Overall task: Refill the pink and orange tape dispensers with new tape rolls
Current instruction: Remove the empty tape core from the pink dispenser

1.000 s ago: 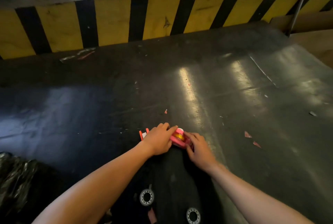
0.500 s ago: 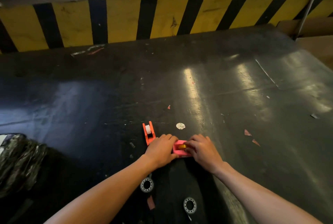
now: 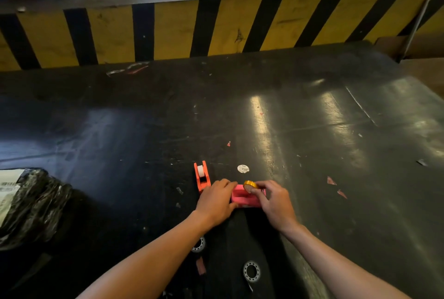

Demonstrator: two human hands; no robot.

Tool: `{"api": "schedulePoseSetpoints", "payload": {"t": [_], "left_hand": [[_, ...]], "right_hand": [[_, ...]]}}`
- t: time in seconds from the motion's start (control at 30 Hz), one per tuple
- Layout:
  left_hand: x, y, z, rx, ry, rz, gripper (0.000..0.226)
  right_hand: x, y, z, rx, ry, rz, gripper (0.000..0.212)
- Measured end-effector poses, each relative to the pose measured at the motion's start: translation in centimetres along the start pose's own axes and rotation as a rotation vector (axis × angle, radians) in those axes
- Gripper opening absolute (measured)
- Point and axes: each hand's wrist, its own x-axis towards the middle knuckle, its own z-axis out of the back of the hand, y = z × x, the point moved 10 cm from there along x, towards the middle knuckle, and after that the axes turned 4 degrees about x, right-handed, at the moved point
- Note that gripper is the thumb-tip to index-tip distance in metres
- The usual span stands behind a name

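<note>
The pink tape dispenser (image 3: pixel 243 197) lies on the dark table in front of me, its slot facing up. My left hand (image 3: pixel 216 202) grips its left end. My right hand (image 3: pixel 274 200) pinches a small golden-yellow tape roll (image 3: pixel 249 185) just above the dispenser's right end. The orange tape dispenser (image 3: pixel 201 176) stands to the left, apart from my hands, with a white roll in it. Two clear tape rolls with white cores lie nearer me: one (image 3: pixel 199 244) half hidden under my left forearm, the other (image 3: pixel 251 271) between my arms.
A round white sticker (image 3: pixel 243 168) lies beyond the pink dispenser. A black plastic-wrapped parcel (image 3: pixel 31 205) sits at the left edge. Small pink paper scraps (image 3: pixel 331 181) are scattered to the right. A yellow-and-black striped barrier (image 3: pixel 216 27) bounds the table's far side.
My right hand has lifted the yellow roll up out of the pink dispenser's slot. The view has tilted, bringing the orange dispenser and the sticker into sight.
</note>
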Motion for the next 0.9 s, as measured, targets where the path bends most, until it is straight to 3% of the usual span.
{"api": "schedulePoseSetpoints", "payload": {"t": [0.13,0.23,0.4,0.63,0.7,0.83,0.9], "left_hand": [[-2.1,-0.8,1.3,-0.291,-0.185,-0.027,0.058],[-3.8,-1.6,1.9,-0.418,-0.226,-0.082,0.043],[-5.6,-1.3,2.5,-0.447,-0.274,-0.061,0.031],[-8.2,0.4,1.7,-0.589,-0.320,0.063,0.027],[-9.3,1.4,1.6,-0.647,-0.363,0.128,0.026],[-11.5,3.9,0.8,-0.718,-0.408,0.286,0.028],[-12.2,4.7,0.5,-0.741,-0.416,0.332,0.027]], "right_hand": [[-1.8,-0.7,-0.8,0.372,0.047,-0.273,0.006],[-3.1,-0.4,-1.8,0.626,0.100,-0.361,0.008],[-4.6,-0.3,-3.3,0.732,0.214,-0.460,0.030],[-6.4,0.2,-4.5,0.779,0.311,-0.534,0.018],[-6.4,-0.5,-4.2,0.704,0.288,-0.524,0.007],[-5.9,-1.5,-3.4,0.007,0.385,-0.330,0.013],[-6.2,-1.1,-3.6,-0.220,0.442,-0.209,0.018]]}}
